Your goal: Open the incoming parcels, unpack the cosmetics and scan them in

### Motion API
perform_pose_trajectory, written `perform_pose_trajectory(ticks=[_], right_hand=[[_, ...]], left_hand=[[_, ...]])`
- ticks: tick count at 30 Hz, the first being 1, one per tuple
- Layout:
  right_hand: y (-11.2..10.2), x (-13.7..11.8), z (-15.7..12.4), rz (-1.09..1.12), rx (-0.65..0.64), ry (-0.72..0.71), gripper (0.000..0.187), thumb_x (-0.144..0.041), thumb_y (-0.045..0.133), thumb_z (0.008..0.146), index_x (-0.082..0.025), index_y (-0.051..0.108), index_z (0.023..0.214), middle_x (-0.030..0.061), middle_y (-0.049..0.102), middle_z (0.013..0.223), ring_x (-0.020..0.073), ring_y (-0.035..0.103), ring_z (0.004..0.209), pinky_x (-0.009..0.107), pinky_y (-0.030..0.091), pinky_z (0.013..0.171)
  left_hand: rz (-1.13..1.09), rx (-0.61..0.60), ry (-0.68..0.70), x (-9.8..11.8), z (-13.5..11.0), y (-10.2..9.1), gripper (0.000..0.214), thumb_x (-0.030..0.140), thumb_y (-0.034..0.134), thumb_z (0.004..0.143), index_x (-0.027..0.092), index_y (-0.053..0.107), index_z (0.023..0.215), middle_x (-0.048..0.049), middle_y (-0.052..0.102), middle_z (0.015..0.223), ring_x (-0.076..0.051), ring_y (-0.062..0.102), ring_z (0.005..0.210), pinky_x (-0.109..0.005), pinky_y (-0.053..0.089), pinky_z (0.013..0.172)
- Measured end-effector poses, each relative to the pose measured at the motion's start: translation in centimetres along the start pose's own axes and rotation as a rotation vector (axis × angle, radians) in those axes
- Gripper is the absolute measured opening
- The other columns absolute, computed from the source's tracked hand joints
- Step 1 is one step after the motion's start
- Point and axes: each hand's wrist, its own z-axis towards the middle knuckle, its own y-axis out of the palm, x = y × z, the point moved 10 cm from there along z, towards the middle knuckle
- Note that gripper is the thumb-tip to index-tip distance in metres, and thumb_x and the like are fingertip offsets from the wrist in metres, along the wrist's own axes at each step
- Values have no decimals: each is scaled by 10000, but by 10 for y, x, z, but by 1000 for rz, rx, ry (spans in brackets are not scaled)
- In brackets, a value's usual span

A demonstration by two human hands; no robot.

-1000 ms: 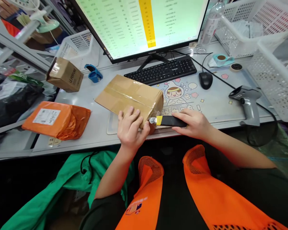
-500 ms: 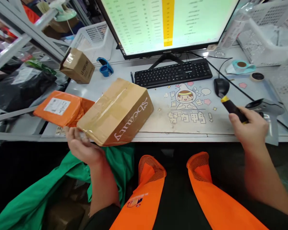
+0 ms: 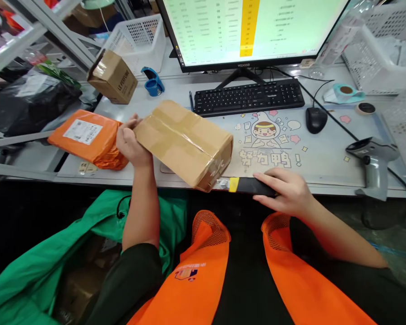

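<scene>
A taped brown cardboard box (image 3: 184, 140) is tilted at the front edge of the desk. My left hand (image 3: 132, 141) grips its left end, fingers curled round the far corner. In my right hand (image 3: 287, 189) is a box cutter (image 3: 252, 185) with a black handle and yellow band. Its metal tip meets the box's near right corner; whether it cuts in, I cannot tell. Left of my left hand lies an orange plastic parcel (image 3: 88, 137) with a white label.
Behind the box stand a monitor (image 3: 250, 65), a keyboard (image 3: 248, 97) and a mouse (image 3: 316, 120). A barcode scanner (image 3: 374, 164) lies at the right, with tape rolls beyond. A small carton (image 3: 113, 77) and a blue holder (image 3: 153, 83) sit back left. Below hangs a green sack (image 3: 104, 210).
The box has turned and shifted right, its printed side now mostly out of sight. My right hand has brought the cutter leftward from beside the scanner to the box's corner.
</scene>
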Motion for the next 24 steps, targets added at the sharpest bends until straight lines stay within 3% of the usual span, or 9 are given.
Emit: perform_pose_trajectory(ticks=[2, 4, 6, 7, 9, 12, 18, 24], right_hand=[[10, -6, 11, -23, -9, -11, 416, -462, 730, 1003, -227, 753, 1345, 103, 764, 976, 232, 721, 806, 343, 592, 696], [16, -6, 19, -40, -8, -3, 416, -489, 706, 1016, -228, 760, 1336, 105, 766, 981, 232, 722, 812, 342, 589, 697], [18, -2, 25, -53, 8, -3, 430, -497, 698, 1022, -214, 758, 1340, 111, 766, 992, 236, 726, 826, 345, 593, 713], [18, 0, 27, -61, 19, -4, 437, -492, 701, 1023, -203, 755, 1345, 117, 765, 998, 238, 727, 836, 348, 595, 723], [15, 4, 29, -74, 44, -27, 431, -477, 709, 1022, -193, 754, 1343, 118, 764, 994, 237, 728, 840, 347, 595, 728], [12, 2, 28, -58, 81, -117, 405, -464, 720, 1014, -216, 754, 1332, 91, 759, 961, 215, 720, 810, 325, 582, 700], [21, -1, 29, -86, 115, -196, 435, -464, 751, 1001, -178, 736, 1328, 93, 751, 952, 205, 702, 788, 317, 562, 679], [21, 22, 34, -104, 164, -133, 416, -496, 734, 1008, -220, 766, 1317, 97, 757, 981, 215, 717, 844, 325, 583, 738]], left_hand=[[64, 157, 55, 45, -25, -18, 839, 814, 94, 1014, 157, 588, 1187, -190, 664, 1426, -343, 579, 1444, -668, 439, 1146], [65, 46, 253, 108, -56, -11, 885, 1006, 230, 855, 255, 637, 1087, -141, 732, 1312, -385, 585, 1445, -707, 419, 1184], [56, -48, 316, 147, -81, -5, 776, 994, 446, 783, 311, 658, 1085, -109, 760, 1206, -412, 627, 1388, -741, 375, 1209], [41, -58, 320, 158, -88, -5, 664, 904, 573, 788, 330, 666, 1109, -93, 767, 1173, -408, 660, 1337, -740, 359, 1219], [-18, -27, 328, 168, -92, -8, 457, 638, 731, 817, 347, 682, 1166, -68, 779, 1152, -377, 712, 1228, -717, 351, 1229], [-72, 23, 395, 173, -89, -12, 379, 400, 747, 841, 329, 711, 1211, -60, 799, 1170, -340, 742, 1158, -677, 414, 1189], [39, 69, 490, 179, -89, -16, 293, 436, 662, 909, 259, 737, 1131, -78, 827, 1091, -328, 781, 1109, -643, 510, 1124], [-44, 64, 507, 180, -91, -18, 357, 373, 693, 914, 265, 739, 1251, -95, 830, 1132, -333, 784, 1119, -652, 488, 1151]])
